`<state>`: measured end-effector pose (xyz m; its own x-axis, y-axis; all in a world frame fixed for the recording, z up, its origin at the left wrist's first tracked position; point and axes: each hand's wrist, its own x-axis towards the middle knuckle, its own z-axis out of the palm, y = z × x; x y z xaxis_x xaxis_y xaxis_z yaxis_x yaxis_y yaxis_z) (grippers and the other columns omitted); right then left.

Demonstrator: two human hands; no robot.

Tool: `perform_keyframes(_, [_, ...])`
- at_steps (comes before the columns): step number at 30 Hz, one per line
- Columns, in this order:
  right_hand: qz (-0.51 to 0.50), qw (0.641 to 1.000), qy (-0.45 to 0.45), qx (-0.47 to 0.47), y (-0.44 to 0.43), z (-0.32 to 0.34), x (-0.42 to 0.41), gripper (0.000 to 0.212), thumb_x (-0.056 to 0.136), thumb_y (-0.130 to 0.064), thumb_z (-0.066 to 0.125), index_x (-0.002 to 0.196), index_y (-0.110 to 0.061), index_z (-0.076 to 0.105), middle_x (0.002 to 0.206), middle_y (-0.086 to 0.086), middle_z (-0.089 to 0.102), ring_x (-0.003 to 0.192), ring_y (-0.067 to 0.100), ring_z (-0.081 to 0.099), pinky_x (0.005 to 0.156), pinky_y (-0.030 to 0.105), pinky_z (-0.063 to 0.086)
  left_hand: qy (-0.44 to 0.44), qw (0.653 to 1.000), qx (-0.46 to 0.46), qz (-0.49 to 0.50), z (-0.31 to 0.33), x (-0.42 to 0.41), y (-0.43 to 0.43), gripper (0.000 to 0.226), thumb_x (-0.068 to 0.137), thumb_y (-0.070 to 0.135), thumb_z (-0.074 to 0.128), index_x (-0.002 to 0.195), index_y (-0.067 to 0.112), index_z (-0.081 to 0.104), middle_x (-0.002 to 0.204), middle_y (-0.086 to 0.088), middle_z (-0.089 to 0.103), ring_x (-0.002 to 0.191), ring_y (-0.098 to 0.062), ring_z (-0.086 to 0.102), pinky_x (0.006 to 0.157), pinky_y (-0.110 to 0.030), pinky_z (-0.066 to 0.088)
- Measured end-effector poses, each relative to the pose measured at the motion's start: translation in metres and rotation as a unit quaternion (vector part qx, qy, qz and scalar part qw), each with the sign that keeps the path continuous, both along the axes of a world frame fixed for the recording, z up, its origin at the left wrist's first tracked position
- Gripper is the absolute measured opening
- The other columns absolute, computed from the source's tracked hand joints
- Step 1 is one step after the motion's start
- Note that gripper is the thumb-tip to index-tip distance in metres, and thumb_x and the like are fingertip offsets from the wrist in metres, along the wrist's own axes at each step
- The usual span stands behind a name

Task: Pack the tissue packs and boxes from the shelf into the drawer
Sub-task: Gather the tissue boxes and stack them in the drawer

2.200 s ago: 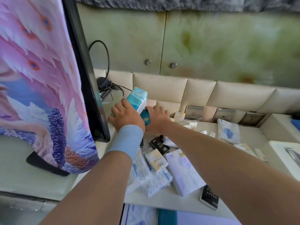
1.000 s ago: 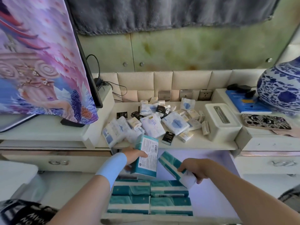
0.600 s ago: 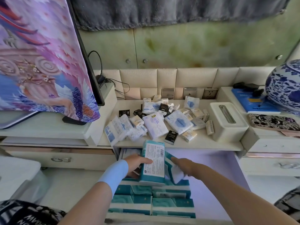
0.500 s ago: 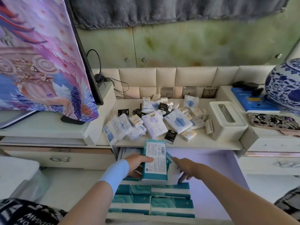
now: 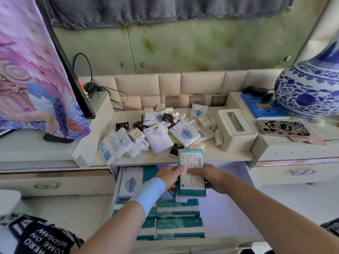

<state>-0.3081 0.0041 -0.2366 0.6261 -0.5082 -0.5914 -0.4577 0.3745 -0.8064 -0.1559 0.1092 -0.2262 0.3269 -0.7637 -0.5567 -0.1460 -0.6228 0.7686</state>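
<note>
"Gripping the teal tissue pack (image 5: pixel 191 173) from both sides, are we?"

"We are. Our left hand (image 5: pixel 169 176) curls its fingers round the pack's left edge, and our right hand (image 5: pixel 211 177) lays its thumb across the printed label with the other fingers hidden behind. The pack stands upright over the open drawer (image 5: pixel 229 208)."

"What lies around our fingers?"

"Just beyond the fingertips runs the shelf (image 5: pixel 207 157). The pack's top edge overlaps its front and hides part of a black pocket pack (image 5: pixel 174 149). Farther out sits the heap of pocket tissue packs (image 5: pixel 157 136), with a white tissue box (image 5: pixel 236 132) to the right of it. Below our wrists, teal packs (image 5: pixel 178 228) lie in rows in the drawer. A white soft pack (image 5: pixel 130 182) lies left of our left hand. Directly under the held pack we see something teal and white, but we cannot tell what it is."

"And farther out?"

"A blue-and-white vase (image 5: pixel 310 92) and a phone in a patterned case (image 5: pixel 283 128) stand well right of our right hand, and a cloth-draped television (image 5: pixel 33 70) well left."

"What differs from half a second ago?"

"Then our right hand held a second teal pack low beside this one. Now it holds the upright pack, which has come up so that it overlaps the shelf front."
</note>
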Motion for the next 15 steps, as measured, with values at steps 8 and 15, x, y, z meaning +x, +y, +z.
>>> perform_keyframes(8, [-0.049, 0.987, -0.072, 0.133, 0.007, -0.010, -0.014, 0.040, 0.088, -0.015, 0.067, 0.126, -0.009, 0.060, 0.115, 0.014, 0.073, 0.108, 0.031, 0.069, 0.095, 0.045, 0.054, -0.145, 0.982, 0.112, -0.042, -0.022, 0.000, -0.014, 0.044, 0.099, 0.030, 0.033, 0.142, 0.037, 0.043, 0.132, -0.011, 0.057, 0.110, -0.034, 0.059, 0.093, -0.044, 0.053])
perform_keyframes(15, [-0.061, 0.979, -0.106, 0.165, 0.001, -0.013, -0.007, 0.037, 0.088, -0.022, 0.068, 0.122, -0.012, 0.059, 0.115, 0.016, 0.072, 0.109, 0.034, 0.069, 0.092, 0.047, 0.054, -0.096, 0.988, 0.116, -0.046, -0.021, 0.021, -0.005, 0.048, 0.099, 0.032, 0.049, 0.144, 0.044, 0.038, 0.137, -0.009, 0.048, 0.109, -0.034, 0.055, 0.078, -0.046, 0.060])
